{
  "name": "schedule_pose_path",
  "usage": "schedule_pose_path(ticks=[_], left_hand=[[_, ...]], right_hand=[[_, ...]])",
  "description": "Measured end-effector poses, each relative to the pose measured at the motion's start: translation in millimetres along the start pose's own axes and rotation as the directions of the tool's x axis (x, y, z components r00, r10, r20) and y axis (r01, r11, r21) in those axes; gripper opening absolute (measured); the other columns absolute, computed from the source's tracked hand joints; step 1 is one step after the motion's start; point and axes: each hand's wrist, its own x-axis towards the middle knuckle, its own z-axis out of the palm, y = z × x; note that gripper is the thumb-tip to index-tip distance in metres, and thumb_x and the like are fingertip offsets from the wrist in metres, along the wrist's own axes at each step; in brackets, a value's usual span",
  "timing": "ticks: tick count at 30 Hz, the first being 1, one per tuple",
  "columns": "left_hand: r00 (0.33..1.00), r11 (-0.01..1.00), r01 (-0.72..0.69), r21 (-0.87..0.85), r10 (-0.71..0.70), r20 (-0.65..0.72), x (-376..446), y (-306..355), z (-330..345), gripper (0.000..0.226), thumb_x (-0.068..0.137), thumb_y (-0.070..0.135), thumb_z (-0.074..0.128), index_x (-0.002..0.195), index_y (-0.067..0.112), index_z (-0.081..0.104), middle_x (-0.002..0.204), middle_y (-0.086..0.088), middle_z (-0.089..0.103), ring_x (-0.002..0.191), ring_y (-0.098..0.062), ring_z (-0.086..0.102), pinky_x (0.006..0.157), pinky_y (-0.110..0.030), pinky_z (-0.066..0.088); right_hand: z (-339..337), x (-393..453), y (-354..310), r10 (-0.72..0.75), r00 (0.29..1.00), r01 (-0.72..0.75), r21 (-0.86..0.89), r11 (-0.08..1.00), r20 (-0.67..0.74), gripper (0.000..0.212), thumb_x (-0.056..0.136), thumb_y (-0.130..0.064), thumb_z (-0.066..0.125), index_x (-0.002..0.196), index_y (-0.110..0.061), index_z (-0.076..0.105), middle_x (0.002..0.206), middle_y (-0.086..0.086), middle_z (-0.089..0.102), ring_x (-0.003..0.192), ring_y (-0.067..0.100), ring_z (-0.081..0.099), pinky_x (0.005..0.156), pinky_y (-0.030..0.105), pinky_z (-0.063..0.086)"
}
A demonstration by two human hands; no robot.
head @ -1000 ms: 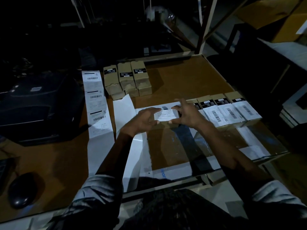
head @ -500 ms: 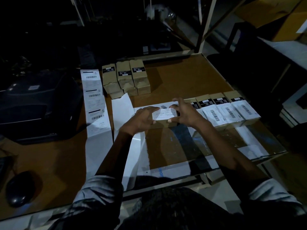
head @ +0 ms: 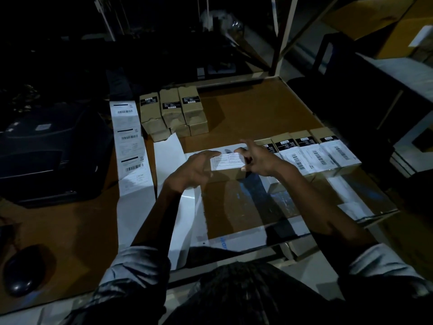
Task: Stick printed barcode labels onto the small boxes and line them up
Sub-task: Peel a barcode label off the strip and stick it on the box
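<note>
A small brown box (head: 225, 176) with a white printed label (head: 228, 161) on its top sits at the table's middle. My left hand (head: 194, 171) grips its left end, fingers curled over the label's edge. My right hand (head: 259, 160) pinches its right end between thumb and forefinger, the other fingers spread. Right of it lies a row of labelled boxes (head: 315, 156), side by side. Several boxes without white labels (head: 173, 111) are stacked at the back. A strip of printed barcode labels (head: 128, 141) runs down the table's left part.
A dark label printer (head: 46, 151) stands at the left, and a black mouse (head: 23, 270) lies near the front left corner. White backing paper (head: 168, 156) trails beside the box. A flat carton (head: 234, 207) covers the table in front of me. Metal frame posts (head: 284, 36) rise behind.
The box and both hands stay in nearly the same place. My right hand's fingers have spread a little wider over the box's right end.
</note>
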Motion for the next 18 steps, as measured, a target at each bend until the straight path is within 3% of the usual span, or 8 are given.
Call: schedule_pose_path(ticks=[4, 6, 8, 13, 16, 18], left_hand=[[0.984, 0.998, 0.036, 0.05, -0.027, -0.175, -1, 7, 15, 0.076, 0.071, 0.07, 0.072, 0.13, 0.024, 0.059, 0.128, 0.0, 0.065, 0.113, -0.017, 0.061, 0.085, -0.031, 0.057], [0.974, 0.991, 0.066, 0.113, -0.039, -0.225, 3, 9, 25, 0.082, 0.067, 0.078, 0.064, 0.128, 0.024, 0.06, 0.125, -0.001, 0.067, 0.11, -0.02, 0.062, 0.088, -0.041, 0.056], [0.975, 0.989, 0.08, 0.123, -0.052, -0.217, 4, 11, 26, 0.079, 0.069, 0.072, 0.065, 0.132, 0.025, 0.057, 0.131, -0.002, 0.064, 0.116, -0.023, 0.059, 0.094, -0.046, 0.052], [0.988, 0.997, 0.03, 0.065, -0.02, -0.151, -3, 12, 19, 0.067, 0.078, 0.029, 0.082, 0.137, 0.022, 0.053, 0.138, -0.006, 0.057, 0.127, -0.024, 0.05, 0.101, -0.044, 0.05], [0.975, 0.99, -0.05, 0.132, 0.078, -0.209, -8, 11, 26, 0.066, 0.073, 0.029, 0.084, 0.134, 0.022, 0.057, 0.132, -0.004, 0.062, 0.124, -0.022, 0.054, 0.1, -0.044, 0.049], [0.96, 0.974, -0.107, 0.2, 0.154, -0.234, -12, 6, 33, 0.067, 0.073, 0.029, 0.083, 0.134, 0.021, 0.055, 0.132, -0.004, 0.062, 0.125, -0.023, 0.053, 0.109, -0.048, 0.04]], right_hand=[[5, 1, 0, -0.021, 0.999, 0.021, -0.013, 1.0, -0.036, 0.101, 0.084, 0.01, 0.07, 0.16, -0.016, 0.01, 0.152, 0.009, 0.047, 0.135, 0.029, 0.05, 0.097, 0.03, 0.048], [7, 0, 3, -0.024, 0.998, 0.024, -0.001, 1.0, -0.051, 0.102, 0.084, 0.012, 0.07, 0.16, -0.016, 0.007, 0.151, 0.007, 0.048, 0.135, 0.027, 0.05, 0.096, 0.027, 0.047], [9, 1, 7, -0.034, 0.998, 0.035, 0.017, 0.999, -0.044, 0.108, 0.084, 0.011, 0.071, 0.16, -0.016, 0.0, 0.148, 0.006, 0.052, 0.134, 0.027, 0.05, 0.103, 0.032, 0.047], [10, 3, 20, -0.078, 0.996, 0.083, 0.119, 0.989, -0.048, 0.136, 0.079, 0.002, 0.079, 0.151, -0.025, -0.033, 0.135, 0.006, 0.06, 0.122, 0.02, 0.058, 0.115, 0.046, 0.039], [10, -7, 21, -0.056, 0.995, 0.071, 0.214, 0.974, -0.078, 0.128, 0.08, 0.002, 0.078, 0.153, -0.022, -0.024, 0.119, 0.0, 0.063, 0.122, 0.023, 0.058, 0.114, 0.048, 0.04], [11, -18, 17, -0.037, 0.995, 0.064, 0.317, 0.946, -0.089, 0.106, 0.085, -0.003, 0.075, 0.156, -0.025, -0.001, 0.12, -0.002, 0.06, 0.125, 0.026, 0.055, 0.107, 0.051, 0.047]])
